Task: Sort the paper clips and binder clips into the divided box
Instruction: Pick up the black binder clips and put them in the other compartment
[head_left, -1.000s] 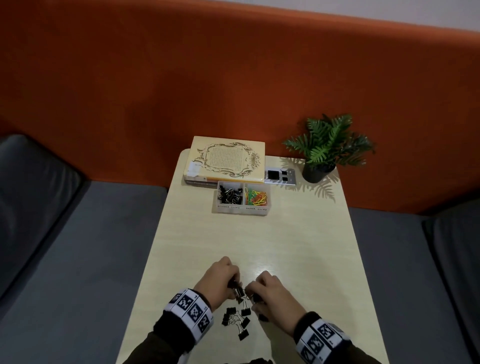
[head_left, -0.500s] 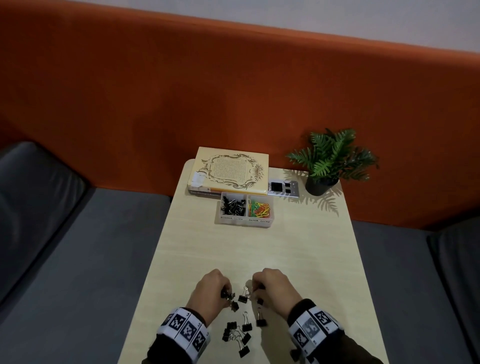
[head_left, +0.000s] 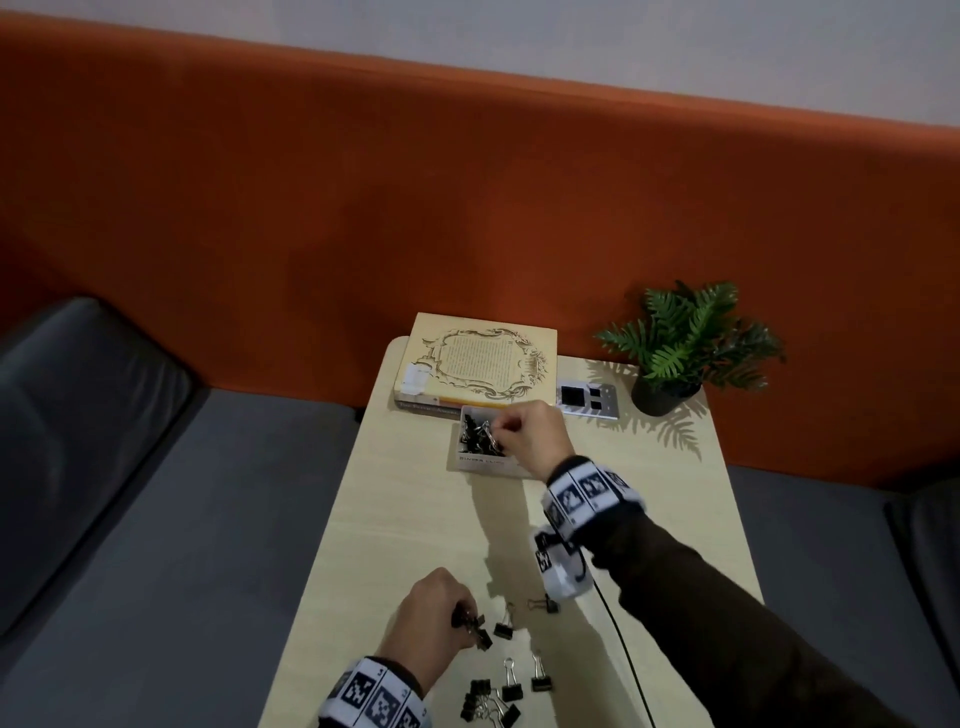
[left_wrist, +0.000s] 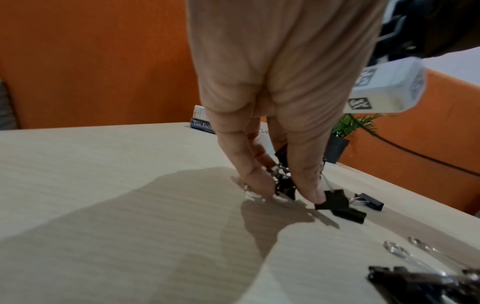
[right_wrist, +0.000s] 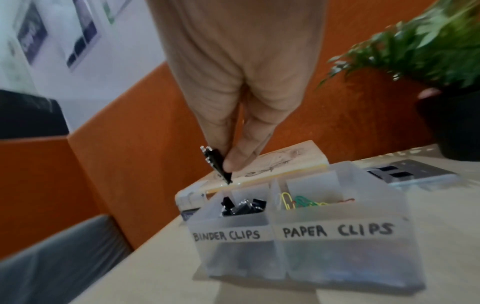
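I read the surface (head_left: 415, 519) first: pale wood grain, with the divided box (right_wrist: 306, 253) at its far end, just in front of a book (head_left: 483, 358) and near a potted plant (head_left: 685, 343). The box is translucent plastic, light I judge, and likely to slide if knocked. Its left cell is labelled BINDER CLIPS, its right PAPER CLIPS, and the coloured paper clips (right_wrist: 301, 202) lie in the right one.

My right hand (head_left: 524, 434) hangs over the left cell, its fingers (right_wrist: 236, 158) pinching one binder clip (right_wrist: 217, 162). That clip's long axis runs steeply downward, its lower end aimed into the cell where other black clips lie. My left hand (head_left: 431, 613) is low at the near end, fingers narrowed round a small bunch of binder clips (left_wrist: 283, 183) that touches the surface.

The loose binder clips (head_left: 498, 696) lie scattered nearby, wire handles pointing various ways, a few standing up.

These clips should handle as stiff, light, springy steel; the smooth black bodies may slip, and the wire loops tangle. I would take each by the flat sides of its body, not by the handles.
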